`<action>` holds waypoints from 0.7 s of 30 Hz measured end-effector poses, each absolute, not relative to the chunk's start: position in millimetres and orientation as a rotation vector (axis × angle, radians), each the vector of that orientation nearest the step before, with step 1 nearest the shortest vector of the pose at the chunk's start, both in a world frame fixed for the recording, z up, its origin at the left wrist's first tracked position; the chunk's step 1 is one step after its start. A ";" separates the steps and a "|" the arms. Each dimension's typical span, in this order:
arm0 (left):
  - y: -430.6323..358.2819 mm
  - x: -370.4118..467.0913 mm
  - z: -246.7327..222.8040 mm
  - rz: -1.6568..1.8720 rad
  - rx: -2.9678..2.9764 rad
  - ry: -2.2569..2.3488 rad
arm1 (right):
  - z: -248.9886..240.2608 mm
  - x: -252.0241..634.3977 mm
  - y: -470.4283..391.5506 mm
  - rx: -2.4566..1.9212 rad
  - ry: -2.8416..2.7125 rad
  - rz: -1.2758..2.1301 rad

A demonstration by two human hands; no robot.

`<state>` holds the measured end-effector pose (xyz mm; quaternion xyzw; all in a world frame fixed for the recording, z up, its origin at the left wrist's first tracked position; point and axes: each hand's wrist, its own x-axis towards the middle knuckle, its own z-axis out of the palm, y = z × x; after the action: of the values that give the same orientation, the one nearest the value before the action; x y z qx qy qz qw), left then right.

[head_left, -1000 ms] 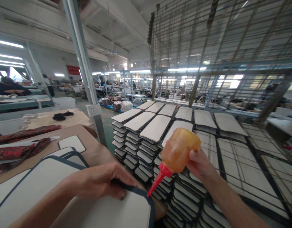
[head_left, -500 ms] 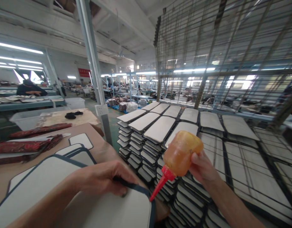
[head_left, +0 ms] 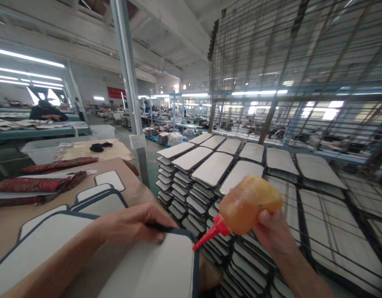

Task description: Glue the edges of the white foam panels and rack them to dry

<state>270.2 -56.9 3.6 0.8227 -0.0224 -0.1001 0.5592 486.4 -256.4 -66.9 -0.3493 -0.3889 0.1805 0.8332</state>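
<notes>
My left hand (head_left: pixel 138 225) grips the top edge of a white panel with dark blue edging (head_left: pixel 153 269), thumb on the white face and fingers hidden behind it. In my right hand (head_left: pixel 274 231) is a squeeze bottle (head_left: pixel 248 205) of amber liquid, tilted with its red nozzle (head_left: pixel 209 236) pointing down to the left. The nozzle tip touches or nearly touches the panel's upper right corner, at the inner side of the edging. More edged panels (head_left: pixel 108 203) lie overlapped on the brown table to the left.
Stacks of edged white panels (head_left: pixel 212 167) fill a wire rack (head_left: pixel 271 103) on the right. Folded red patterned fabric (head_left: pixel 32 184) lies on the brown table (head_left: pixel 141 192). A metal post (head_left: pixel 128 82) with a socket box rises behind it. A person (head_left: pixel 46 111) sits far left.
The bottle has tipped further toward level, its body moving right and my right hand with it. Its nozzle tip has shifted slightly up and left along the panel's corner. My left hand keeps its grip.
</notes>
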 end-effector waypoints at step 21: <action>-25.4 266.2 -12.7 -0.235 1.821 0.141 | -75.4 467.6 -251.9 -0.761 -0.819 0.340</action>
<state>266.2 -25.4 -12.7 0.7871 0.0608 -0.1015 0.6054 467.6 -251.9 -75.4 -0.3592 -0.3866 0.1606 0.8341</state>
